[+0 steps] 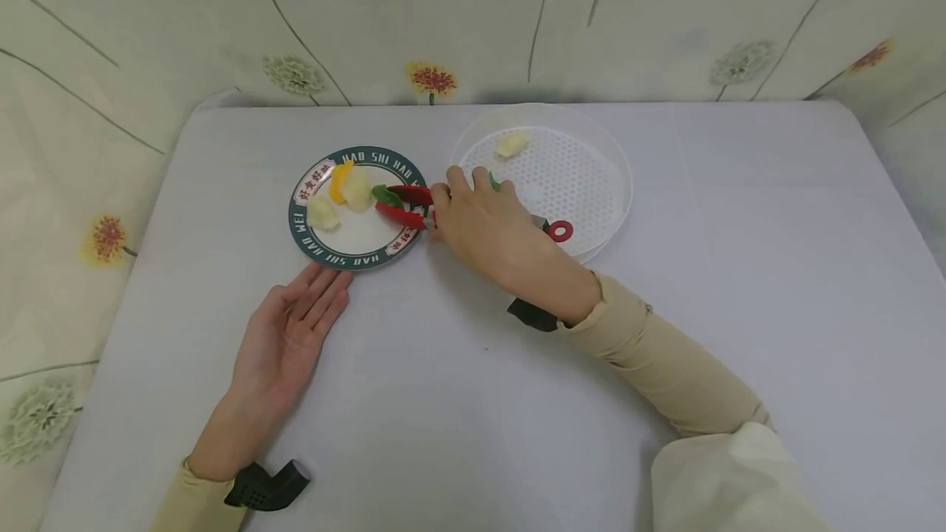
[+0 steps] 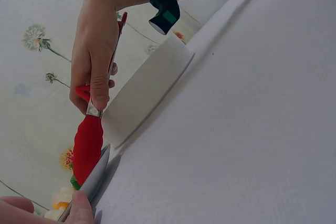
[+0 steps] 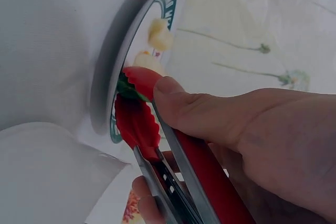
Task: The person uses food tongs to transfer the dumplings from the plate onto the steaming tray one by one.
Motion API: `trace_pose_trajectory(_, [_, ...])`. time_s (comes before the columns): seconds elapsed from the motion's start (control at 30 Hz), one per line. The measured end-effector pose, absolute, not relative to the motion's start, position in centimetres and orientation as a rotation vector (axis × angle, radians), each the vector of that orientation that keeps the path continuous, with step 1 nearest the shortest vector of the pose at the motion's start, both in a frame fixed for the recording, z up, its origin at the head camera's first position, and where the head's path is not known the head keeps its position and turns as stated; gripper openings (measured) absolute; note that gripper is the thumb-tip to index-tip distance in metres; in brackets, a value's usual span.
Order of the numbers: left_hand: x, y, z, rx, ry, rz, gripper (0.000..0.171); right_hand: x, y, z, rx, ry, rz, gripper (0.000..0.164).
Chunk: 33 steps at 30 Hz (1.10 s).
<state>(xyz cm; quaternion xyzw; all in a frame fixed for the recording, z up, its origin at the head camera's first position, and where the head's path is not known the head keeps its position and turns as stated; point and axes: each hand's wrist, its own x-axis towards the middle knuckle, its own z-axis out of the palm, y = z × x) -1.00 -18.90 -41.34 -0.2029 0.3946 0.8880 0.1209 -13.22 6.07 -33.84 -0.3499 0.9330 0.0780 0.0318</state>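
Note:
My right hand (image 1: 491,224) grips red and silver kitchen tongs (image 1: 405,217). A green piece of vegetable (image 1: 388,197) sits between the red scalloped tips (image 3: 137,121), over the right part of a white plate (image 1: 358,240) with a dark green lettered rim. On that plate lie two pale chunks (image 1: 358,190) and a yellow piece (image 1: 340,181). My left hand (image 1: 284,343) lies palm up, its straight fingers at the plate's near rim. Close up in the left wrist view, a fingertip (image 2: 81,208) overlaps the plate's edge.
A round white basket (image 1: 621,187) with a perforated bottom stands right of the plate, partly under my right hand. Inside it are a pale chunk (image 1: 512,144) and a bit of green (image 1: 493,181). A white cloth (image 1: 473,425) covers the table; flowered fabric (image 1: 473,15) hangs behind.

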Motion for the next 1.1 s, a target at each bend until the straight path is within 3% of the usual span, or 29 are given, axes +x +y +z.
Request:
trace_pose_trajectory(0.73, [-1.1, -19.1, -41.8, -0.601, 1.117, 2.605, 0.060, -12.5, 8.5, -30.4, -0.948, 2.927, 0.210, 0.059])
trace_pose_trajectory(1.1, [-1.2, -19.2, -42.2, -0.599, 1.138, 2.606, 0.060, -12.6, 11.8, -29.5, -0.891, 2.976, 0.175, 0.052])
